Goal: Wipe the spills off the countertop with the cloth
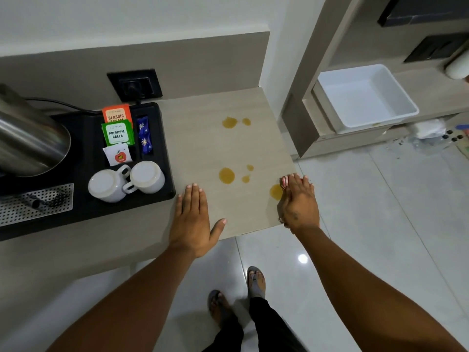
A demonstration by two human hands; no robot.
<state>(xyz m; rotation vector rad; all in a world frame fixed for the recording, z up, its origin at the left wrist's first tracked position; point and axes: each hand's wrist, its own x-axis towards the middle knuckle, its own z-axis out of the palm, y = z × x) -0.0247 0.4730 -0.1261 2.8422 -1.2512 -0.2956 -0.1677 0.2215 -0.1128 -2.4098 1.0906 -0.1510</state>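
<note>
Wiping has not begun: both hands are lying flat on the countertop (203, 153) with nothing in them, the left hand (193, 219) with fingers spread, the right hand (299, 204) at the right edge, touching the nearest amber spill (276, 191). No cloth is showing, so fetching one is coming first. Puddles are sitting in two groups: far (229, 122) and middle (226, 175). Working inward from each puddle's rim should be keeping liquid off the black tray (162, 158) at left.

Glossy white tiled floor (380, 224) with lamp glare, white wall (127, 19), grey backsplash panel (203, 59), black wall socket (134, 85).
</note>
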